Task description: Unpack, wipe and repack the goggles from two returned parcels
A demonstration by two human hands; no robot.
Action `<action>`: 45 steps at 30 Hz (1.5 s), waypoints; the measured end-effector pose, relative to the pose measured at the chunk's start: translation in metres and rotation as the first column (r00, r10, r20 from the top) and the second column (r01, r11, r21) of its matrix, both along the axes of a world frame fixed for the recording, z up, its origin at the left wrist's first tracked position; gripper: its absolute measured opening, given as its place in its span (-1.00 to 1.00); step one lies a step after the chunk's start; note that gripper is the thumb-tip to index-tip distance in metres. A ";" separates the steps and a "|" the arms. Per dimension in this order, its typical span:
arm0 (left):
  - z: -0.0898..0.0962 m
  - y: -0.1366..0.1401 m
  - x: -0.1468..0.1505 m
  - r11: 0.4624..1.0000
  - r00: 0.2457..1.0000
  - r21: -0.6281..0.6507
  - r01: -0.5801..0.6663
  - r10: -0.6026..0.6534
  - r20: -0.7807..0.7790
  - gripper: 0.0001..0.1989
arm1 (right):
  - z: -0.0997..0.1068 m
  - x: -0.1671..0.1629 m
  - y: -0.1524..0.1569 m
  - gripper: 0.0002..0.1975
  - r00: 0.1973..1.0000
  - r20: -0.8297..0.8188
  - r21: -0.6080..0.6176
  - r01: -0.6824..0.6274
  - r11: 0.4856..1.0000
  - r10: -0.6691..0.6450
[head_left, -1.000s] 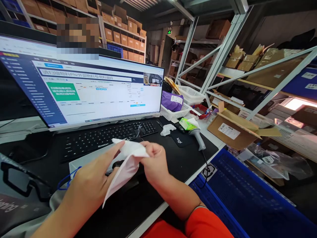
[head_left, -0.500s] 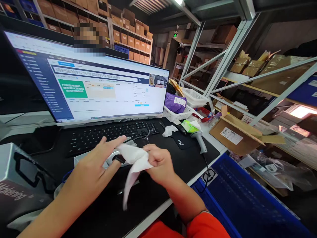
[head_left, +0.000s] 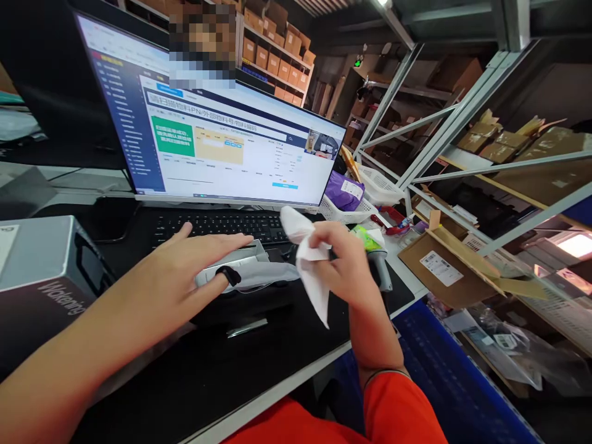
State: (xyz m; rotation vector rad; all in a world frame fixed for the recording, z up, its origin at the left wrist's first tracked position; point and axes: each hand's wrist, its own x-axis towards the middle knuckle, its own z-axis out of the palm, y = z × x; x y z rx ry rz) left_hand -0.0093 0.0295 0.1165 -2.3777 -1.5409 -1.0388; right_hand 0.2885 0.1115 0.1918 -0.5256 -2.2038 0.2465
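A crumpled white tissue (head_left: pixel 309 259) is pinched in the fingers of my right hand (head_left: pixel 345 262), raised above the desk in front of the keyboard. My left hand (head_left: pixel 185 271) has its fingers stretched out and wears a black ring-like piece (head_left: pixel 229 275) on the thumb. Beneath it lies a silvery-white box-like object (head_left: pixel 256 251), mostly covered by the hand. A translucent plastic wrap (head_left: pixel 272 274) extends from there toward the tissue; whether they touch I cannot tell. A small clear strip (head_left: pixel 247 327) lies nearer me on the black mat (head_left: pixel 268 357).
A monitor (head_left: pixel 259 166) stands behind the black keyboard (head_left: pixel 222 227). On the left sits a grey printed box (head_left: pixel 41 259). White baskets (head_left: pixel 346 213), a grey scanner (head_left: pixel 382 271) and an open carton (head_left: pixel 435 265) are to the right. A blue bin (head_left: pixel 444 376) adjoins the desk's right edge.
My right hand has moved right and up with the tissue, away from my left hand. The silvery object and wrap show more. The view has shifted left.
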 end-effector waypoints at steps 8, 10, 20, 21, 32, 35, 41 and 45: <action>0.019 -0.005 -0.006 0.928 0.993 0.358 -0.103 0.115 -0.014 -0.66 | -0.003 -0.054 0.026 -0.56 0.839 0.215 -0.459 -0.365 0.810 0.499; 0.023 -0.006 -0.003 0.899 0.989 0.432 -0.068 0.118 -0.089 -0.70 | -0.009 -0.054 0.030 -0.55 0.848 0.188 -0.474 -0.364 0.802 0.496; 0.016 0.002 0.004 0.869 0.955 0.493 0.038 0.114 -0.275 -0.77 | -0.032 -0.084 -0.003 -0.51 0.928 0.309 -0.346 -0.093 0.933 0.207; 0.016 0.002 0.001 0.866 0.962 0.499 0.041 0.101 -0.254 -0.78 | -0.030 -0.080 0.003 -0.47 0.904 0.301 -0.396 -0.171 0.902 0.304; 0.027 -0.011 0.003 0.894 0.961 0.448 -0.016 0.137 -0.239 -0.68 | -0.025 -0.066 0.010 -0.38 0.854 0.229 -0.489 -0.315 0.814 0.468; 0.026 -0.008 0.006 0.919 0.965 0.395 0.014 0.090 -0.245 -0.66 | -0.033 -0.080 -0.005 -0.41 0.913 0.263 -0.444 -0.172 0.880 0.311; 0.023 -0.004 -0.003 0.968 0.992 0.243 -0.058 0.083 -0.093 -0.60 | -0.018 -0.055 0.035 -0.25 0.757 0.202 -0.618 -0.393 0.681 0.621; 0.026 -0.007 -0.004 0.970 0.982 0.237 -0.057 0.097 -0.164 -0.49 | -0.016 -0.049 0.039 -0.27 0.736 0.176 -0.630 -0.426 0.649 0.654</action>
